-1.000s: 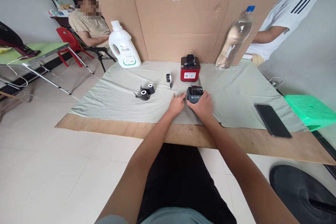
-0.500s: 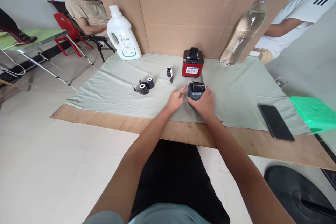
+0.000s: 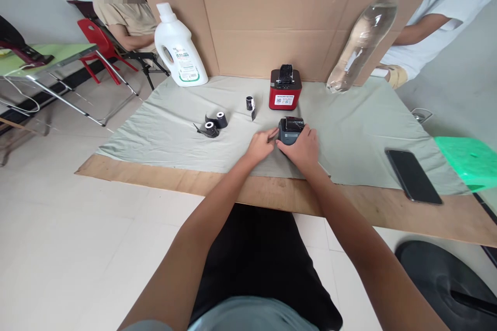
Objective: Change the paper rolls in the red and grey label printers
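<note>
A small dark grey label printer [image 3: 290, 131] sits on the pale green cloth [image 3: 174, 129]. My right hand [image 3: 301, 149] is wrapped round its near side, gripping it. My left hand [image 3: 261, 146] rests on the cloth just left of it, fingertips touching the printer's left edge, fingers loosely curled. Behind it stands a red label printer [image 3: 284, 90] with a black top. A small black roll [image 3: 250, 104] stands to the left, and two more black rolls [image 3: 213, 124] lie further left.
A white detergent jug [image 3: 176, 55] and a leaning clear bottle [image 3: 362, 37] stand against the cardboard wall [image 3: 272, 15]. A black phone [image 3: 413, 175] lies right, near a green stool [image 3: 468, 158]. Two people sit behind, at left and right. A folding table [image 3: 46, 57] stands far left.
The head camera has dipped and shifted, so everything sits a little higher in the picture. My left fingers have curled in closer to the grey printer; my right hand keeps its grip.
</note>
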Available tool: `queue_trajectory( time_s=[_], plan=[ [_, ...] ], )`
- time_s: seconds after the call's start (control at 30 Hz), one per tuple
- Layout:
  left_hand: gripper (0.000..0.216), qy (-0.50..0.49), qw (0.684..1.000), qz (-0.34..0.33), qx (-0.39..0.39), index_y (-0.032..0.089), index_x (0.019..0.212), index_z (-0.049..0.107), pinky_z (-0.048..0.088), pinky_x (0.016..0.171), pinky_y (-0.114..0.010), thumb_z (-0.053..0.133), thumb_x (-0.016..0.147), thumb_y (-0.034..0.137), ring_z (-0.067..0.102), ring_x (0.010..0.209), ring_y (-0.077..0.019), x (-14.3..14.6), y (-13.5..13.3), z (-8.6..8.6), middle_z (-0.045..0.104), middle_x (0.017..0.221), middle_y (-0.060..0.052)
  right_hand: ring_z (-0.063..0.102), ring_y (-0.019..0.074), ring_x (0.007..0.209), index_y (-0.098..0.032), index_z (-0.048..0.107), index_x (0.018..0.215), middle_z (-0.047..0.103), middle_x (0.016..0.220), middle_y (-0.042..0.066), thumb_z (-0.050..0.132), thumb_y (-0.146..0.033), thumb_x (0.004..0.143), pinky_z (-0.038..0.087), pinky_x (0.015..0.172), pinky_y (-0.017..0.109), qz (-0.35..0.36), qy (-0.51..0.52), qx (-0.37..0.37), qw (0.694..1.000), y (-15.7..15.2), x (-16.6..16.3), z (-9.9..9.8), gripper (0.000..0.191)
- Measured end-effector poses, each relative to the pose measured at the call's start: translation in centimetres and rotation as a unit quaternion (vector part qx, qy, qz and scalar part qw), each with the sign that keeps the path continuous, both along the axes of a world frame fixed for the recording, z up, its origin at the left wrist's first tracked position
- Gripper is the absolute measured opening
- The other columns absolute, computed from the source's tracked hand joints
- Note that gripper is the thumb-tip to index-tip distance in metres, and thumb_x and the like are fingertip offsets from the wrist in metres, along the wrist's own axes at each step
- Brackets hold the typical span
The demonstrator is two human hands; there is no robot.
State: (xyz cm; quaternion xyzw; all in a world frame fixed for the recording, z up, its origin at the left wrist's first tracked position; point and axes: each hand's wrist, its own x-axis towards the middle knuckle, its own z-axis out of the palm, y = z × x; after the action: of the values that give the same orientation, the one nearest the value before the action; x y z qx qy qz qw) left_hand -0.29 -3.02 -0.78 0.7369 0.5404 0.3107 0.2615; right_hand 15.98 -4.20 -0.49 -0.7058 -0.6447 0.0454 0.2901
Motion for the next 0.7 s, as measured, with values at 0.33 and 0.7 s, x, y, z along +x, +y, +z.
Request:
queue_trajectory(
  time_s=[0.33, 0.7],
  plan=[
    [0.060, 0.140, 0.989, 0.028, 0.037, 0.016, 0.149, 0.063, 0.041, 0.127, -0.038, 0.052, 0.090, 0.010, 0.064, 0.131, -0.0269, 0.67, -0.64, 0.84, 0.070, 0.145, -0.005, 0.056, 0.0420, 0.117, -0.012, 0.042, 0.136, 0.055, 0.125, 0.023, 0.082, -0.061, 0.066, 0.046, 0.102, 0.057, 0.006, 0.012, 0.021, 1.000, 0.52, 0.39, -0.72, 0.095],
    [0.058, 0.068, 0.996, 0.044, 0.033, 0.022, 0.147, 0.064, 0.040, 0.126, -0.039, 0.051, 0.090, 0.012, 0.062, 0.135, -0.0248, 0.74, -0.50, 0.23, 0.071, 0.144, -0.001, 0.052, 0.0422, 0.126, -0.009, 0.038, 0.141, 0.053, 0.129, 0.023, 0.081, -0.053, 0.065, 0.043, 0.111, 0.056, 0.005, 0.021, 0.004, 1.000, 0.41, 0.50, -0.39, 0.098]
  ],
)
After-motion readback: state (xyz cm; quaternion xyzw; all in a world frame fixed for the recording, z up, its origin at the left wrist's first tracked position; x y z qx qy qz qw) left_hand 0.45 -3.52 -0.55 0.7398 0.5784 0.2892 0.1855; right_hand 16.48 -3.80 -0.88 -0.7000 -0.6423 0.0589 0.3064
